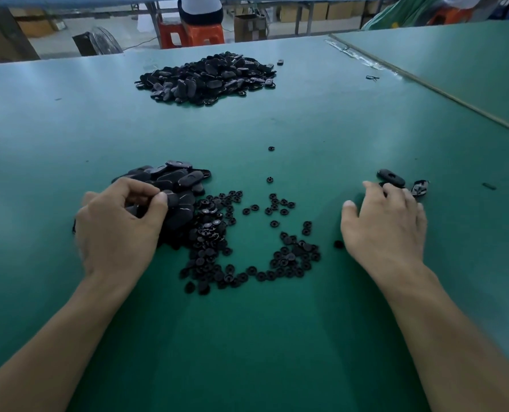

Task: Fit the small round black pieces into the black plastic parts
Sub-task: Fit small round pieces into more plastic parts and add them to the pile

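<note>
Left hand (119, 227) fingers (139, 190) pinch an oval black plastic part (174, 200) at centre-left. Right hand (387, 224) flat, spread, empty. The small round black pieces (289, 257) lie between the hands on the green surface (277, 337), nearer the right.

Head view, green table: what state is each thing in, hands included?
Left hand: pinches a black oval plastic part on the near pile.
Right hand: rests palm-down on the green table.
Small round black pieces: loose, scattered between the hands.
Far heap of black oval parts: piled, untouched.
</note>
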A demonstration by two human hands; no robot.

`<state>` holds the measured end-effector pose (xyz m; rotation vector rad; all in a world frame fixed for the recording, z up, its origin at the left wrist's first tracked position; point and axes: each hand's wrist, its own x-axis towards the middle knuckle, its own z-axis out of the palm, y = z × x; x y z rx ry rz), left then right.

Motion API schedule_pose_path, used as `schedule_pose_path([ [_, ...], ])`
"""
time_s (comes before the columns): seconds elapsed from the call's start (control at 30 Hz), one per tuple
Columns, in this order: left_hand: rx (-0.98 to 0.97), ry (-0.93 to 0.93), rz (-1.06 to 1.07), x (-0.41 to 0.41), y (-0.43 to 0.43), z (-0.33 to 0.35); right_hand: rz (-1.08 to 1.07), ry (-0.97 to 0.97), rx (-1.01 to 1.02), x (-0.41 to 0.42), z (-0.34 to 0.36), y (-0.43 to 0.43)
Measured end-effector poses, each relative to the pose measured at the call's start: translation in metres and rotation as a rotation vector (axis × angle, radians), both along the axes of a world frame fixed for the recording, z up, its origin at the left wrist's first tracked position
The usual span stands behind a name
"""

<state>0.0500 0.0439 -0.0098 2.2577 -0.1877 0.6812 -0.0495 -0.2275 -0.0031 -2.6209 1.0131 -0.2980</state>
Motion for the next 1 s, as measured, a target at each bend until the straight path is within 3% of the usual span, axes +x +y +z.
schedule_pose_path([
  [0.3,-0.008,0.003,0.040,0.005,0.001,-0.004,0.135,-0.206,-0.041,-0.002,0.003,0.006],
  [0.6,-0.039,-0.045,0.026,0.001,-0.001,-0.002,0.159,-0.233,0.010,0.001,-0.004,0.002],
  [0.8,0.040,-0.174,-0.131,-0.011,-0.011,-0.002,0.164,-0.418,-0.007,0.001,0.001,0.006],
  [1.0,0.000,-0.118,-0.407,-0.041,-0.039,-0.002,0.318,-0.648,0.346,0.001,0.008,0.034],
])
